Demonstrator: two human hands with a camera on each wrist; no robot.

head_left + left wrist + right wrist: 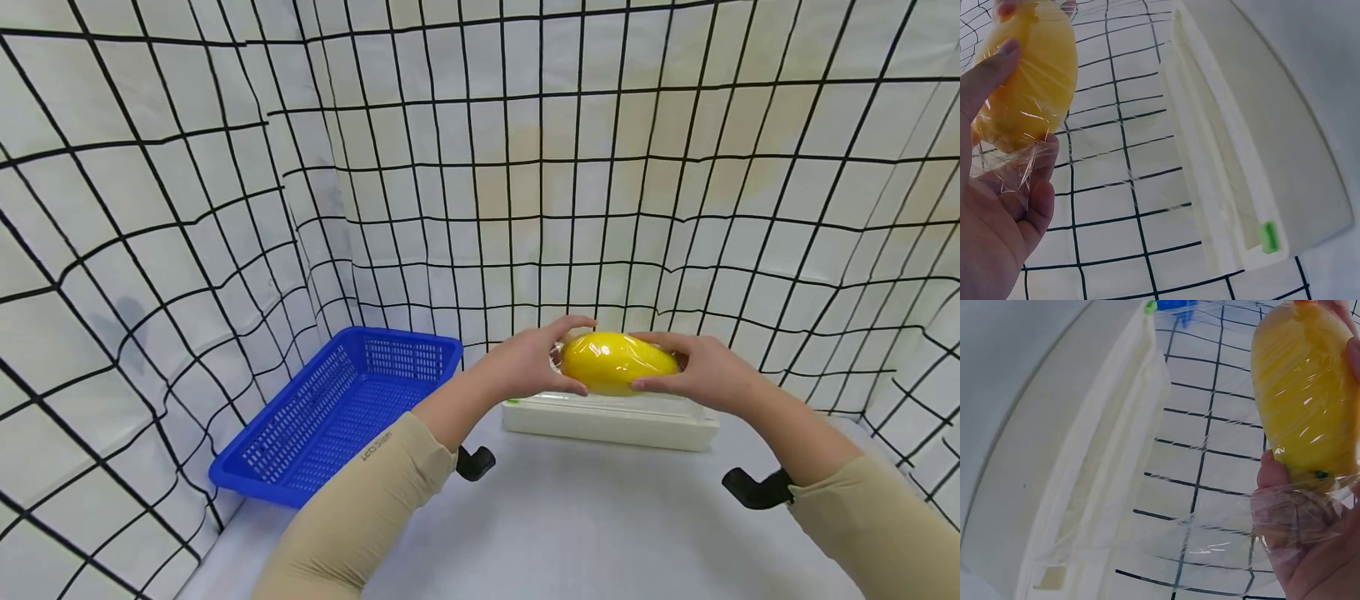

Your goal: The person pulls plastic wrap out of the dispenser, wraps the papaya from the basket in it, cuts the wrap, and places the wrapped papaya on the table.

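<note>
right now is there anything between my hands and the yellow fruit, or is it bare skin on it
Clear cling film wraps the yellow fruit, so the left hand and right hand grip film, not peel. Nothing else lies between.

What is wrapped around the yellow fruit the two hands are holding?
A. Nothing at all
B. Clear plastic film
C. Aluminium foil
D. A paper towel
B: shiny, crinkled clear plastic film covers the yellow fruit and trails loose past the right hand and left hand.

Staged recording booth, probably lab: white cloth walls [525, 167] with black grid on three sides, plain white table [585, 517], blue basket [337, 417] at 10 o'clock.
</note>
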